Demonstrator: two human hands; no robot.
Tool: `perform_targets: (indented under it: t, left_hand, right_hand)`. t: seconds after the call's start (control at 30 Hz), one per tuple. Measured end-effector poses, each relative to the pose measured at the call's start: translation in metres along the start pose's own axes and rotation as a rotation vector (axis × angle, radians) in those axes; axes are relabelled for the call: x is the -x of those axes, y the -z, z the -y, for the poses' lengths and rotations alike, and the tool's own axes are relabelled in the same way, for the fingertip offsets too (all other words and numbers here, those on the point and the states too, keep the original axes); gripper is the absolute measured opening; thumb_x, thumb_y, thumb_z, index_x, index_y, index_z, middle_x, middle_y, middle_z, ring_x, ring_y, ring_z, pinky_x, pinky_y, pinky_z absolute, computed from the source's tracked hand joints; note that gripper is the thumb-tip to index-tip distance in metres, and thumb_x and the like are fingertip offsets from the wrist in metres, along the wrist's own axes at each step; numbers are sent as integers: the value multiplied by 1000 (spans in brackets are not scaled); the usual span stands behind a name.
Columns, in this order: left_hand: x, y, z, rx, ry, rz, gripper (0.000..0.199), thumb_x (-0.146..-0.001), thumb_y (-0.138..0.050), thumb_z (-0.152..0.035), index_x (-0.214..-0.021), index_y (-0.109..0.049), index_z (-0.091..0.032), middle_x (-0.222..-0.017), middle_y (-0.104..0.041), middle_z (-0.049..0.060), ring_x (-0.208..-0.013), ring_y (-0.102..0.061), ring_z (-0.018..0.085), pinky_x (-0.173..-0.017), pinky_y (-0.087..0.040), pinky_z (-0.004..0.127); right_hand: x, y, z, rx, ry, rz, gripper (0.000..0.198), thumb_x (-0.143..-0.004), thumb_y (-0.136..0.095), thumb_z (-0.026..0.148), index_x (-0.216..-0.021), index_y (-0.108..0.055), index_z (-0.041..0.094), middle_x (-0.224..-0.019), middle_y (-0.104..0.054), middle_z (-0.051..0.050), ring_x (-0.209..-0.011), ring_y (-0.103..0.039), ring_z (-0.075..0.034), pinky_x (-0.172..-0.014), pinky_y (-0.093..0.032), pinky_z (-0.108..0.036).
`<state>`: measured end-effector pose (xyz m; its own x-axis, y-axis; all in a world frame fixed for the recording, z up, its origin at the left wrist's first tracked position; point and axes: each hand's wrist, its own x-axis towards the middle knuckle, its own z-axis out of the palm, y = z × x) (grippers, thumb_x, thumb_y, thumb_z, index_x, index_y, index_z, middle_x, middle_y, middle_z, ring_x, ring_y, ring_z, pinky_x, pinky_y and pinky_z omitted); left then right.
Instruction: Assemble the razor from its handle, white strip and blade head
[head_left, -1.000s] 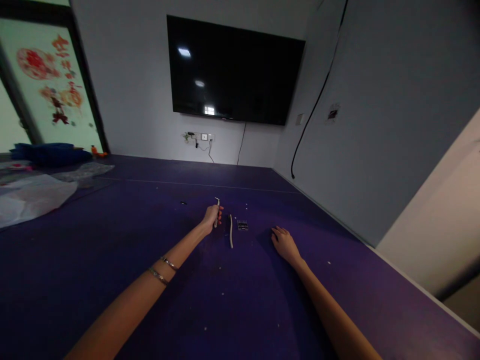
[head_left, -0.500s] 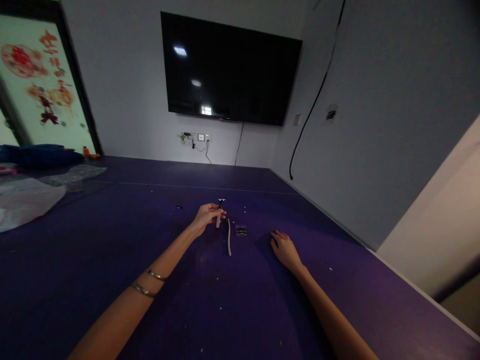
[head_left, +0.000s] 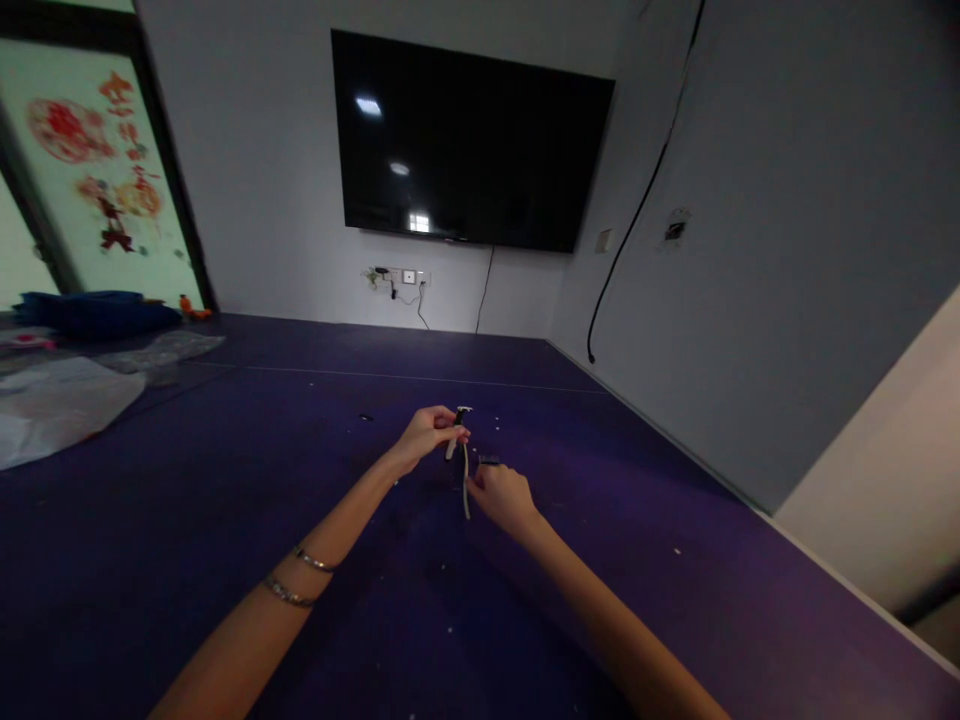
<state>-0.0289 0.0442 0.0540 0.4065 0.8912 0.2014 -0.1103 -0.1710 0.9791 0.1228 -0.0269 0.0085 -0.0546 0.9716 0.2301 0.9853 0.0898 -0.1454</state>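
My left hand [head_left: 431, 437] is closed around a T-shaped razor [head_left: 463, 412], its dark neck between the fingertips. The razor's pale handle hangs below the fingers, slightly tilted. Just beneath, a thin, curved, pale strip [head_left: 466, 505] stands out against the purple surface. My right hand [head_left: 506, 498] has its fingers curled in, and the tips pinch the strip's right side near its middle. Behind the right knuckles lies a small dark case with clear parts [head_left: 488, 460], partly hidden by the hand.
The purple surface [head_left: 315, 480] carries scattered white specks and a small black piece [head_left: 365, 417]. Clear plastic bags [head_left: 71, 400] and a blue cloth heap [head_left: 105, 313] lie at the left. A black cable [head_left: 628, 240] hangs down the right wall; a television [head_left: 472, 140] is mounted ahead.
My right hand has moved left from the bare surface to the pale strip, now partly covering the case. In my left hand the razor has tilted a little. The view has shifted slightly.
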Motion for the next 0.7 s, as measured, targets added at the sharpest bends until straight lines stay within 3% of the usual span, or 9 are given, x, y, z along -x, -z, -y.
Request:
perform_targets:
  t: [0.23, 0.37, 0.5, 0.6, 0.7]
  left_hand:
    - [3, -2, -3, -23, -52, 84, 26, -62, -73, -24, -74, -54, -12, -71, -69, 8, -65, -65, 17, -56, -48, 26]
    - [2, -1, -2, -29, -79, 124, 26, -62, -73, -24, -74, -53, -12, -70, -69, 8, -67, -65, 18, -58, -48, 28]
    - [1, 1, 0, -36, -118, 145, 26, -64, -72, -25, -72, -51, -13, -72, -69, 8, -69, -65, 19, -60, -47, 29]
    - [2, 3, 0, -64, -135, 150, 25, -65, -72, -23, -72, -51, -13, -73, -69, 8, -71, -65, 18, -63, -47, 29]
    - [5, 3, -3, -86, -145, 161, 23, -66, -72, -22, -72, -51, -13, -76, -69, 8, -73, -64, 17, -67, -46, 29]
  right_hand:
    - [-24, -22, 18, 34, -83, 108, 39, -86, -41, 38, -95, -68, 12, -93, -68, -19, -87, -65, -28, -73, -47, -36]
    - [-25, -16, 14, 42, -66, 88, 36, -87, -37, 28, -92, -68, 11, -92, -68, -19, -85, -66, -27, -72, -47, -35]
    - [-27, 10, -12, -22, -67, 0, 42, -90, -32, 34, -86, -68, 12, -88, -68, -18, -81, -66, -26, -69, -47, -33]
    - [-31, 31, -45, -235, 0, -80, 40, -90, -34, 35, -85, -68, 15, -76, -68, -11, -69, -65, -20, -63, -46, -28]
    - [-33, 50, -76, -517, 117, -172, 36, -88, -38, 33, -105, -64, 16, -77, -68, -6, -56, -60, -13, -57, -45, -23]
